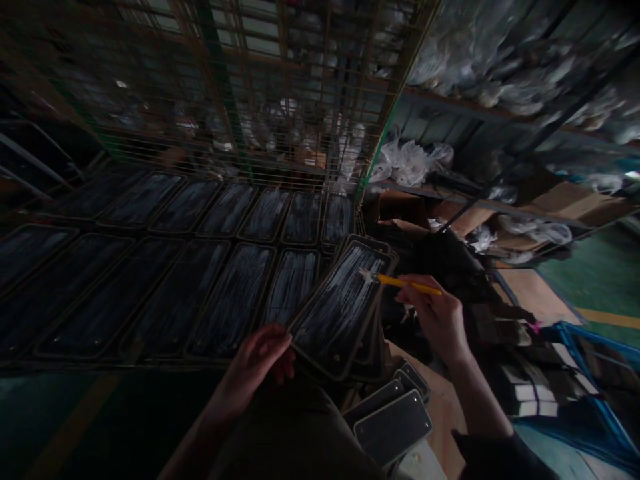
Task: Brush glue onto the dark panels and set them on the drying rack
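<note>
My right hand is closed round the yellow handle of a paintbrush, whose pale bristles meet the face of a dark rectangular panel. Whitish streaks run lengthwise over that panel, which has rounded corners and a lighter rim. It lies tilted on top of a stack of similar panels. At the panel's lower left corner, my left hand pinches the edge between thumb and fingers. To the left, rows of like panels lie side by side, many with white streaks.
A wire mesh cage wall rises behind the rows. Shelves at right hold clear plastic bags and cardboard boxes. Smaller dark panels sit near my lap. At far right stands a blue crate, beside bundled blocks.
</note>
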